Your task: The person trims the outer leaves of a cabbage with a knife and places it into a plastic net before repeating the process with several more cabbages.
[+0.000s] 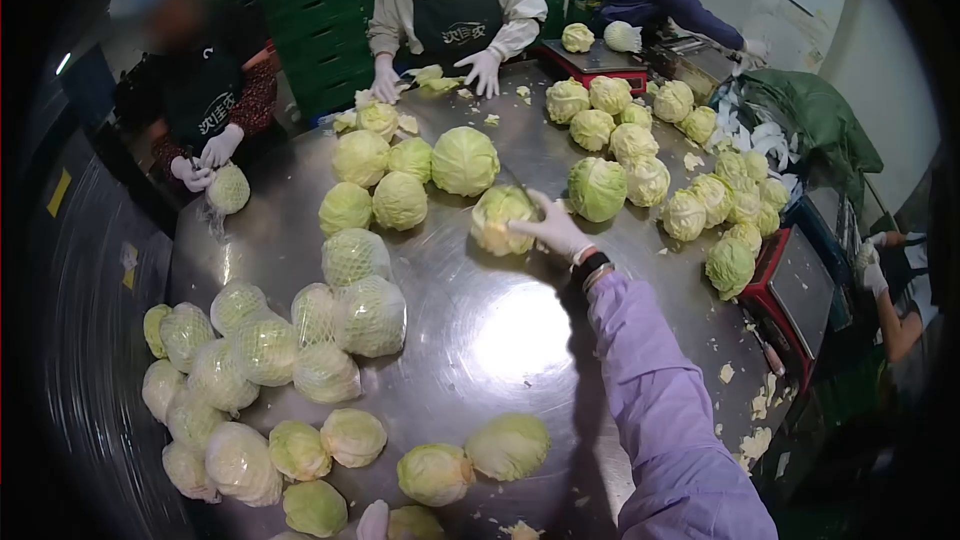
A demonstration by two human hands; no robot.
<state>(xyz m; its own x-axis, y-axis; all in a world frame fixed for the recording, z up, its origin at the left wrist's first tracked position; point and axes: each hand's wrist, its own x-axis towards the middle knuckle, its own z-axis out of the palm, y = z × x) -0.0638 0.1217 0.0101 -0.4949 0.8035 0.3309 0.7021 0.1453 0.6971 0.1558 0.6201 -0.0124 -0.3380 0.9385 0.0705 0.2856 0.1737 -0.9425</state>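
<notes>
My right hand [556, 230], in a white glove with a dark band at the wrist, reaches out over the middle of the metal table. Its thumb and fingers grip the near side of a pale green cabbage [500, 221]. Only a gloved bit of my left hand [373, 520] shows at the bottom edge, beside a partly cut-off cabbage [415, 524]; its grip is hidden. Two bare cabbages, one paler [436, 474] and one greener [508, 446], lie close to it. A round green cabbage [597, 189] sits just beyond my right hand.
Net-wrapped cabbages [265, 348] crowd the table's left side. More bare cabbages stand at the back and right. Red scales [790, 290] stand at the right edge, near leaf scraps [755, 442]. Across the table, a person [450, 10] and another person [205, 90] handle cabbages.
</notes>
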